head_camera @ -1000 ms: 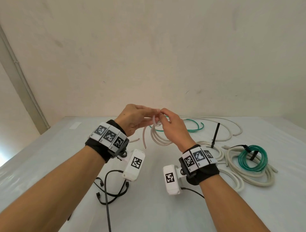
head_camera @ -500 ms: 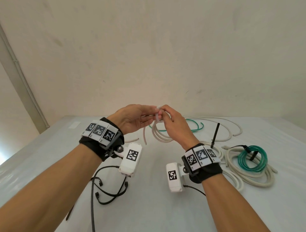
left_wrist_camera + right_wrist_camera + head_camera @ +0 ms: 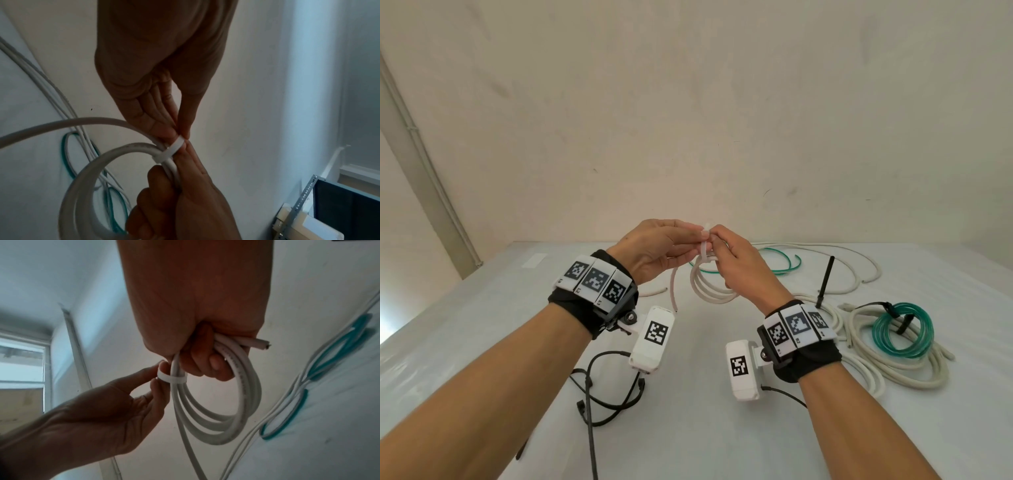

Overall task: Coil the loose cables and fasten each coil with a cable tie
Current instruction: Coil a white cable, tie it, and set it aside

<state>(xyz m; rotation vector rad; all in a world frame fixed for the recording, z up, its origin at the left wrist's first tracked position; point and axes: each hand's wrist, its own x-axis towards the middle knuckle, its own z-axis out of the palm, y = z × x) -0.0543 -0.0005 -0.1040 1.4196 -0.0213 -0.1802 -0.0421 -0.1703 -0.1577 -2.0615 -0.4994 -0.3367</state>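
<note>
Coil fastening in progress. Right hand is gripping the white cable coil in a closed fist, loops bunched between fingers and palm, coil raised above the table in front of the person. Left hand is pinching the white cable tie, which is wrapping the bunched strands just beside the right fist; thumb and fingertips are closing narrowly on the tie's looped end. Whether the tail is already passing through the head cannot be told.

Judgement on doing this step well: the right fist should be keeping all strands flat and parallel at the tie point so none is escaping the band, while the left hand is drawing the tail straight out, not sideways, until the band is sitting snug. One free cable end is sticking out past the right fist and another end is dangling below; both should be lying inside or along the coil.

Surface: a pale, sheet-covered table. A tied green coil is resting on a larger white coil at the right; loose white and green cables are lying further back, still untied. Room: a plain cream wall.
</note>
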